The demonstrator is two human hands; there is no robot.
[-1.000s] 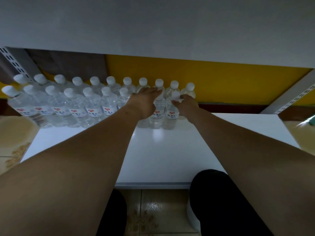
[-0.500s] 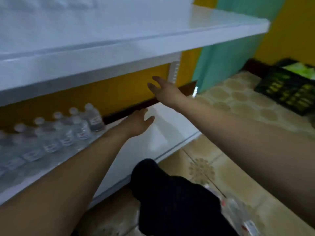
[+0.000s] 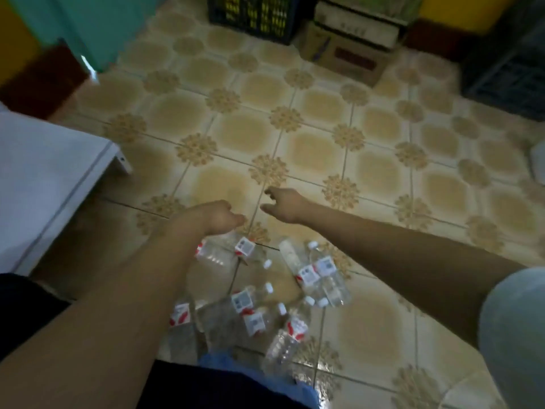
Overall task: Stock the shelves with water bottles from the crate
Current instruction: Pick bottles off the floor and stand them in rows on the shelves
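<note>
Several clear water bottles (image 3: 317,274) with white caps and red-and-white labels lie scattered on the tiled floor in front of me. Both my arms reach out over them. My left hand (image 3: 216,216) hangs above the farthest bottle (image 3: 227,250), fingers loosely curled and holding nothing. My right hand (image 3: 284,202) is a little farther out, thumb and fingers spread and empty, above bare tile. The white bottom shelf (image 3: 44,172) shows at the left edge; the bottles stocked on it are out of view.
A dark plastic crate (image 3: 253,16) stands on the floor at the far top, with cardboard boxes (image 3: 348,51) beside it and another dark crate (image 3: 510,69) at the far right. A teal panel (image 3: 88,25) rises behind the shelf. My knee (image 3: 206,385) is at the bottom.
My hands let go of the bottles on the shelf and drew back. My view swung right and down, from the shelf to the loose bottles on the floor, with both hands now over them.
</note>
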